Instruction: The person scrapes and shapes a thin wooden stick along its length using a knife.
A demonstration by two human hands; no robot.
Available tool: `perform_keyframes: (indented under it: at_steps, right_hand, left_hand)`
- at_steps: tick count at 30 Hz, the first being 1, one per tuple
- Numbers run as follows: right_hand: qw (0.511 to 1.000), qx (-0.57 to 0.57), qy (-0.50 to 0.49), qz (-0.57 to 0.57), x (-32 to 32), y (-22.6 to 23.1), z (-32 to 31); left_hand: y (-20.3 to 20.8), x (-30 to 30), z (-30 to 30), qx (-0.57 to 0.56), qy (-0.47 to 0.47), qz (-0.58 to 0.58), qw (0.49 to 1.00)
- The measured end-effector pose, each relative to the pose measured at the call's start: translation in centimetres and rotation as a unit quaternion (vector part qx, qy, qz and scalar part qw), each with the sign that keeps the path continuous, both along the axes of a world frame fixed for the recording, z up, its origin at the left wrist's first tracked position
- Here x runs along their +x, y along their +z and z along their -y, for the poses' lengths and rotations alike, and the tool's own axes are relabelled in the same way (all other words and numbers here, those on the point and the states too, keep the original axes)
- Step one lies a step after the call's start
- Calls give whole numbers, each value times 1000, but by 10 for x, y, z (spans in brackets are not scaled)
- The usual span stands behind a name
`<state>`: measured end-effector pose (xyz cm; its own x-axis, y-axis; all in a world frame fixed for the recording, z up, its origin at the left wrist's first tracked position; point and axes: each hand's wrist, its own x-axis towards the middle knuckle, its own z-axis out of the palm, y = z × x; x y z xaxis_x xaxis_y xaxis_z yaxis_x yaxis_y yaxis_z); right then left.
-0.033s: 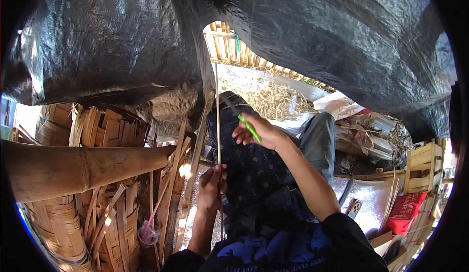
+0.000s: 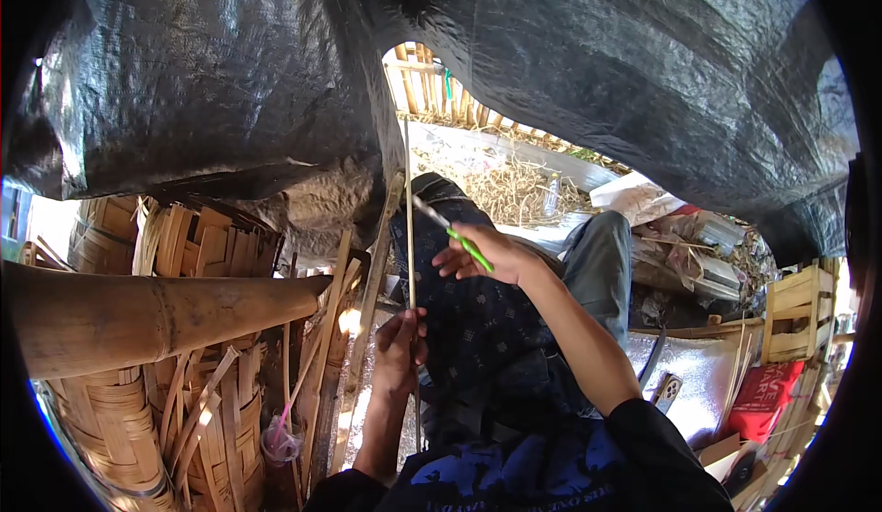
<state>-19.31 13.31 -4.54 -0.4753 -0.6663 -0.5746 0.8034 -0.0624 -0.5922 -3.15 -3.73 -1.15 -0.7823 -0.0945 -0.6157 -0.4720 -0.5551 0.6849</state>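
My left hand (image 2: 398,342) is closed round a long thin bamboo strip (image 2: 411,236), which runs up and away from me over a dark patterned cloth (image 2: 469,310) on my lap. In my right hand (image 2: 482,253) is a knife (image 2: 470,247) with a bright green handle. Its blade slants up to the left, with the tip close to the strip above my left hand; whether it touches, I cannot tell. The lower end of the strip passes below my left hand along my body.
A thick bamboo pole (image 2: 165,319) juts in from the left above woven bamboo baskets (image 2: 106,429). Dark plastic sheeting (image 2: 625,62) hangs overhead. Shavings (image 2: 505,190) and a clear bottle (image 2: 551,193) lie ahead. A phone (image 2: 666,392) and red bag (image 2: 764,402) are at right.
The knife has swung slightly, its blade now showing more clearly near the strip. My right hand has shifted a little to the left; my left hand stays put.
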Motion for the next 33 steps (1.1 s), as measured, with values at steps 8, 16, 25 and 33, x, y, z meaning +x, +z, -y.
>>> perform_keyframes:
  at_steps: [8, 16, 25, 33]
  right_hand:
    - [909, 155, -347, -168, 1, -53, -54]
    - [960, 82, -107, -247, 23, 6, -8]
    - [990, 18, -95, -101, 22, 24, -6]
    - [906, 232, -14, -354, 18, 22, -45]
  left_hand:
    - [3, -5, -15, -157, -42, 1, 987]
    - [18, -3, -47, -270, -121, 0, 955]
    - [26, -42, -44, -71, -148, 13, 986]
    - [10, -33, -33, -118, -169, 81, 975]
